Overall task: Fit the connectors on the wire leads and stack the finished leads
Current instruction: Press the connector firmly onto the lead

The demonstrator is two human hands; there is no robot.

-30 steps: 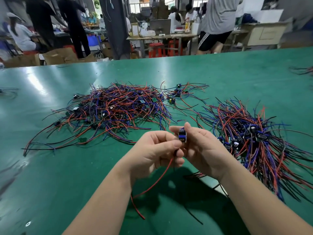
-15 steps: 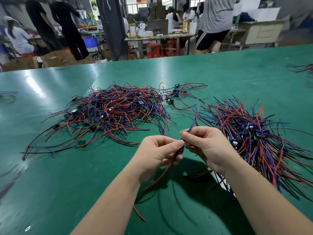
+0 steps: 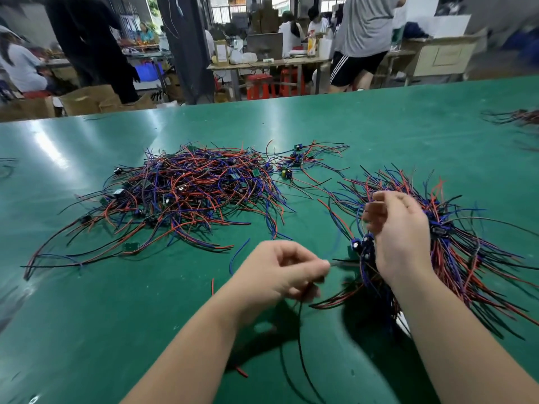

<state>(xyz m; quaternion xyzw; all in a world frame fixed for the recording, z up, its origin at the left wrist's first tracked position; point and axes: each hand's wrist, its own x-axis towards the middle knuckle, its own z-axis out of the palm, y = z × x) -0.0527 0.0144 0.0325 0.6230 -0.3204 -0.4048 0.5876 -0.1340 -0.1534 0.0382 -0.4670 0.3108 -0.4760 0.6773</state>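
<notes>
Stacking, I'd judge: right hand (image 3: 399,237), grip loose and apparently empty, over the right-side pile (image 3: 472,258); left hand (image 3: 277,272) pinches a wire (image 3: 299,330). Next: fetch from the centre-left heap (image 3: 189,185).

Beyond the glossy green worktable (image 3: 87,316), brown cardboard boxes (image 3: 87,102) sit left of a dark pillar (image 3: 189,48). Red plastic stools (image 3: 259,86) stand under a long wooden bench (image 3: 262,64), beside a person in black striped shorts (image 3: 364,33).
</notes>
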